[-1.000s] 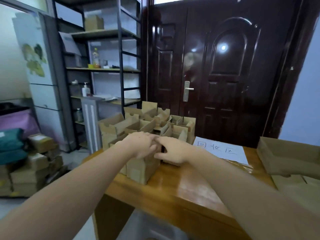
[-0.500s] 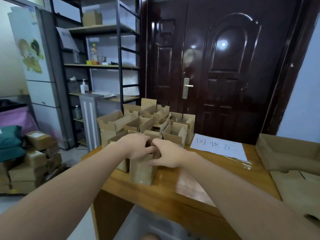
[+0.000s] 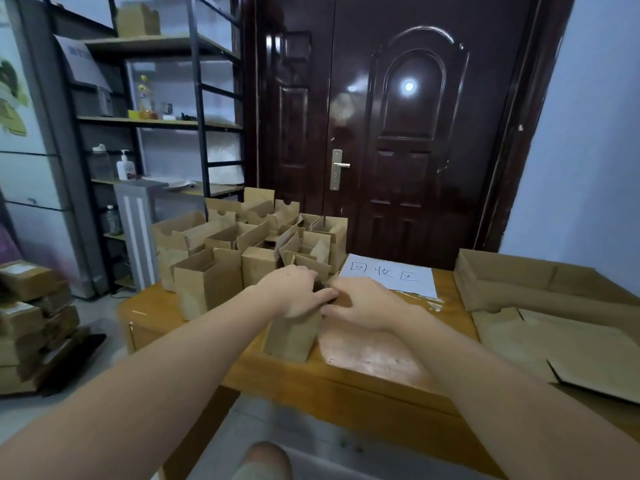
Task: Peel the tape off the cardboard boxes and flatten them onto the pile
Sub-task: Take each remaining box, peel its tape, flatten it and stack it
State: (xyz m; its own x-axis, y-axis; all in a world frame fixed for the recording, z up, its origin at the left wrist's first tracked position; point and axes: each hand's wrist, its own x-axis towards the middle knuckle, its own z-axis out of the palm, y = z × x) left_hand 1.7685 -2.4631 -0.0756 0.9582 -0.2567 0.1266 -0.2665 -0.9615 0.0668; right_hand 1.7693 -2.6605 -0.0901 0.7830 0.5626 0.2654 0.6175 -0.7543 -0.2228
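The only writing you can read is on the white paper sheet (image 3: 389,276) lying flat on the bench (image 3: 363,355), just right of your hands: three handwritten characters, 回收区. The bottles on the shelf unit (image 3: 156,123) carry labels too small to make out. Both your arms reach forward from the lower corners and meet over a small upright cardboard box (image 3: 292,336) that stands near the front edge of the bench. Your left hand (image 3: 294,292) comes over the box's top from the left, fingers curled down onto its upper edge; your right hand (image 3: 360,303) meets it from the right, its fingertips pinched at the same top edge, so the two hands touch each other there. Whether tape lies between your fingers cannot be told, since the hands cover the spot. Behind this box stands a cluster of open boxes (image 3: 249,237), flaps up, crowded together at the bench's back left. To your right, flattened cardboard (image 3: 561,344) lies in a pile on the bench, with a shallow open carton (image 3: 540,285) just behind it.
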